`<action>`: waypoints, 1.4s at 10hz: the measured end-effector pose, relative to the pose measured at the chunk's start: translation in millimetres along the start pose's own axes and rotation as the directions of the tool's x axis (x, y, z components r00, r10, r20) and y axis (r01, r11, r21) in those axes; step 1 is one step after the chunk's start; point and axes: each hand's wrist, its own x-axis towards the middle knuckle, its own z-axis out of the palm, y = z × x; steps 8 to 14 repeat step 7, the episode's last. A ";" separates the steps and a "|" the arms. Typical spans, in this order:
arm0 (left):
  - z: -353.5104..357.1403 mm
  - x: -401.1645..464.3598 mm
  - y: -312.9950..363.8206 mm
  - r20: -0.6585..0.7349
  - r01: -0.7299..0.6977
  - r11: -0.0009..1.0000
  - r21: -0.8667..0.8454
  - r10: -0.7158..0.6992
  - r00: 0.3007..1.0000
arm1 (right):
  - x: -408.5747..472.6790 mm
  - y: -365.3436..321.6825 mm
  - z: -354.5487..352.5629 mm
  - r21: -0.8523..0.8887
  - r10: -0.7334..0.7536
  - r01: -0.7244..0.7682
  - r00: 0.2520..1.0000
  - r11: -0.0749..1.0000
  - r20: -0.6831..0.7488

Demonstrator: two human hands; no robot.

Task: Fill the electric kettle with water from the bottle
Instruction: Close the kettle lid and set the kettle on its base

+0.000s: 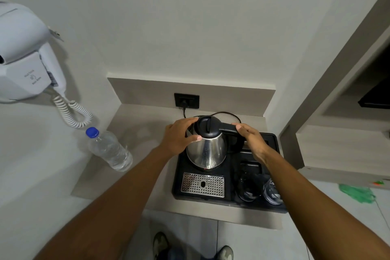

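Kettle [206, 145] sits upright on a black tray [179, 175], centre of frame, lid [207, 126] down; the lid's slot runs 12 to 6 o'clock.

Nearest the viewer: two shoes on the floor at 6 o'clock. Next, the table [118, 175] front edge, then the tray with one perforated drip grille [202, 184] and two upturned glasses [260, 189] at its near right corner.

Left hand [179, 135] has its grip clasped loosely round the kettle's shoulder at 9 o'clock, thumb on the steel, fingers curled toward the lid rim. Right hand [250, 137] has its grip on the black handle [229, 129], which projects toward 3 o'clock; whether the fingers close fully underneath cannot be told.

One bottle [108, 150], blue cap on, stands on the table at 9 o'clock from the kettle, apart from the tray and untouched. The left hand is the nearer to it.

Judgement: the lid must open first; the bottle then needs uncapping, so one hand must leave the kettle.

Farthest: one wall socket [186, 100] at 12 o'clock with a cord [223, 113] plugged in, and one hairdryer [27, 55] at 10 o'clock.
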 end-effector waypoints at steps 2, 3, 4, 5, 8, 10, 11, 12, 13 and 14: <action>-2.8 6.5 -1.5 0.050 0.016 1.000 0.023 -0.017 0.999 | -2.3 5.8 0.6 -0.003 -0.021 0.021 1.000 1.000 -0.005; -2.1 5.3 -2.1 0.054 0.001 1.000 0.019 -0.002 0.999 | -3.7 6.7 3.3 -0.028 -0.043 0.042 0.999 0.999 -0.020; -0.5 3.0 -4.1 0.025 -0.027 0.999 0.021 0.027 0.999 | -6.6 5.9 9.3 -0.051 -0.072 0.069 0.996 0.996 -0.057; -1.9 3.0 -4.7 0.042 -0.027 0.998 0.051 0.025 0.999 | -9.0 3.3 10.4 -0.069 -0.070 0.065 0.995 0.996 -0.073; -20.5 9.1 7.6 0.143 -0.074 0.986 0.147 0.053 0.988 | -15.4 -13.1 9.1 -0.373 -0.090 0.037 0.988 0.927 -0.125; -20.5 9.1 7.6 0.143 -0.074 0.986 0.147 0.053 0.988 | -15.4 -13.1 9.1 -0.373 -0.090 0.037 0.988 0.927 -0.125; -20.5 9.1 7.6 0.143 -0.074 0.986 0.147 0.053 0.988 | -15.4 -13.1 9.1 -0.373 -0.090 0.037 0.988 0.927 -0.125; -20.5 9.1 7.6 0.143 -0.074 0.986 0.147 0.053 0.988 | -15.4 -13.1 9.1 -0.373 -0.090 0.037 0.988 0.927 -0.125; -20.5 9.1 7.6 0.143 -0.074 0.986 0.147 0.053 0.988 | -15.4 -13.1 9.1 -0.373 -0.090 0.037 0.988 0.927 -0.125; -20.5 9.1 7.6 0.143 -0.074 0.986 0.147 0.053 0.988 | -15.4 -13.1 9.1 -0.373 -0.090 0.037 0.988 0.927 -0.125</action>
